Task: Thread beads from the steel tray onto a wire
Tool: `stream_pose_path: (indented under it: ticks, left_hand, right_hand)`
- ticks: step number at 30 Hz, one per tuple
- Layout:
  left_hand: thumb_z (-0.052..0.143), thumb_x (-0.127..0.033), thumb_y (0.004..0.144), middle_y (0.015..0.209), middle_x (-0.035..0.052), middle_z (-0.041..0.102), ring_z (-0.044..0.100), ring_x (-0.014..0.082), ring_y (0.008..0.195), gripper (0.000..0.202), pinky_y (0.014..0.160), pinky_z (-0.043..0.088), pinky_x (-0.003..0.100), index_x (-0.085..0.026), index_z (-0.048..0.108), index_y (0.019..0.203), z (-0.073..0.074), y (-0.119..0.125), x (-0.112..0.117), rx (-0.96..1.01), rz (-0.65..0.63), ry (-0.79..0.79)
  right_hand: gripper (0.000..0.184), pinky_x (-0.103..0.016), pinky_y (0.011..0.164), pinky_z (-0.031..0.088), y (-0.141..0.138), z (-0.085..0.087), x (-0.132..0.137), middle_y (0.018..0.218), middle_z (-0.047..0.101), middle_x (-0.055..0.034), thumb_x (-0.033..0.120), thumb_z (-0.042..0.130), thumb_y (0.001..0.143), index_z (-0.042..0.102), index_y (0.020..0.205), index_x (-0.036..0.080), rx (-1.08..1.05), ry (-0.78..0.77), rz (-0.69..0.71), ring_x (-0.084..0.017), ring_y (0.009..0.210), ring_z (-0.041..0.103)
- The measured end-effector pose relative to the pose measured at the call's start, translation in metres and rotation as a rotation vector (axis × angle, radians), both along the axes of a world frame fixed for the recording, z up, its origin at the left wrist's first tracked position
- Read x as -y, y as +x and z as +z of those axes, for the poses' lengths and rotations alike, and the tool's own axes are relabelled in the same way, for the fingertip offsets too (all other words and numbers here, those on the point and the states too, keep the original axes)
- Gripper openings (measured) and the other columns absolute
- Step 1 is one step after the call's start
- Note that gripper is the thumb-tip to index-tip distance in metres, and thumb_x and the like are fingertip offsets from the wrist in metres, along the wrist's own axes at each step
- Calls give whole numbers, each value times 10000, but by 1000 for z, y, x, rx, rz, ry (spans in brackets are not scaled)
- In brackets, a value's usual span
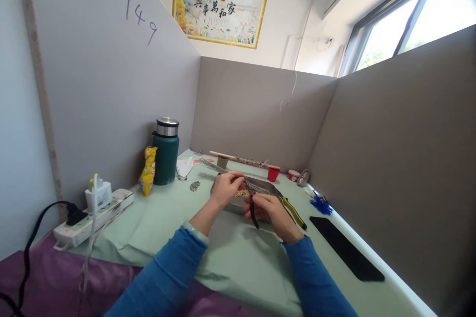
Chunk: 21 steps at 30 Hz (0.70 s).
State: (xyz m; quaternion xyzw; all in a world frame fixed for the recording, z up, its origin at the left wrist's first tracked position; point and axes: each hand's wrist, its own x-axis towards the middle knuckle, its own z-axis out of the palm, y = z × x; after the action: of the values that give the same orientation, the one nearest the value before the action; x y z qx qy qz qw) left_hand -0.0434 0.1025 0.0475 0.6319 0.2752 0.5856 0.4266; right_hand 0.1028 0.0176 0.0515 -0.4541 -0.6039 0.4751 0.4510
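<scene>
My right hand [270, 210] is wrapped round a pair of pliers [254, 215] with dark handles, jaws pointing up and away. My left hand [227, 189] is closed in a pinch close to the plier jaws; what sits between its fingertips is too small to make out. Both hands are above a metal tray [233, 206] holding small gold beads [242, 193]. Thin silvery wires [211, 164] stick out to the left behind my left hand; whether it touches them I cannot tell. Yellow-handled pliers [293, 212] lean over the tray's right side.
A green flask [166, 158], a yellow packet [148, 171] and a power strip [94, 218] stand left. Behind are a brown cup [222, 161], a beaded stick [253, 162] and a red cup [273, 174]. Right lie blue tassels [321, 204] and a black strip [345, 247]. Partitions surround the table.
</scene>
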Motion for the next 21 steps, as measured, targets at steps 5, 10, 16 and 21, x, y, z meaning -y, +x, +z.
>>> stream_pose_path:
  ticks: [5,10,16,21]
  left_hand:
    - [659,-286,678,758,50,661,619,135,606,216,644,518,299,-136,582,813,8,-8,3,250,-153,-176]
    - [693,-268,658,805,60,642,613,119,654,239,712,513,305,-103,592,800,7,-11,4,304,-298,-222]
    - [692,-271,656,770,42,632,605,118,631,244,662,519,300,-115,583,808,6,-9,5,261,-306,-185]
    - [680,-277,672,678,34,623,608,126,631,235,666,519,296,-112,578,804,6,-8,5,215,-298,-185]
  right_hand:
    - [384,-313,669,487,0,-1,2,831,675,-115,451,531,768,629,915,110,-40,50,41,-190,698,640]
    - [332,-282,619,463,-2,-2,1,748,653,-57,437,509,782,623,861,136,64,196,-74,-171,644,606]
    - [271,-245,572,427,-4,-4,0,718,624,-36,367,470,820,609,845,136,160,284,-65,-148,623,572]
    - [258,-233,554,398,-3,-7,-2,663,605,-18,343,441,838,599,775,150,244,356,-104,-137,599,545]
